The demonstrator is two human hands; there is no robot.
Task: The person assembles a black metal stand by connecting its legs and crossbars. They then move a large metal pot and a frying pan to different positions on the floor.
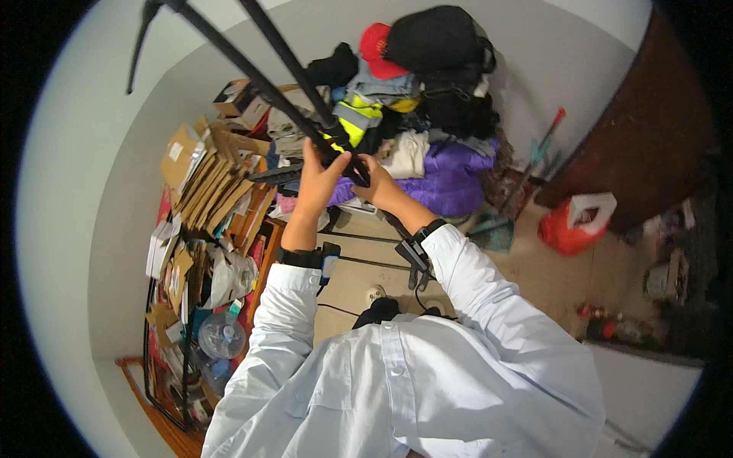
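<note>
Both my hands are raised ahead of me around a black tripod stand [229, 52]. Its long dark legs slant up and away to the upper left, and they come together at the end nearest me. My left hand [316, 182] is wrapped around one leg close to that end, thumb pointing up to the right. Just beside it, my right hand [378, 185] grips the stand at its lower tip. The right fingers are partly hidden behind the stand. Behind my hands lies a neon yellow vest [357, 114] with a grey stripe.
Clothes are heaped beyond, including a purple puffy jacket [450, 177], a red cap [374, 49] and a black bag [431, 38]. At left, stacked cardboard envelopes [217, 183] and a clear plastic jug [221, 336] crowd a table. A red bag [569, 229] and a dustpan [491, 233] stand at right.
</note>
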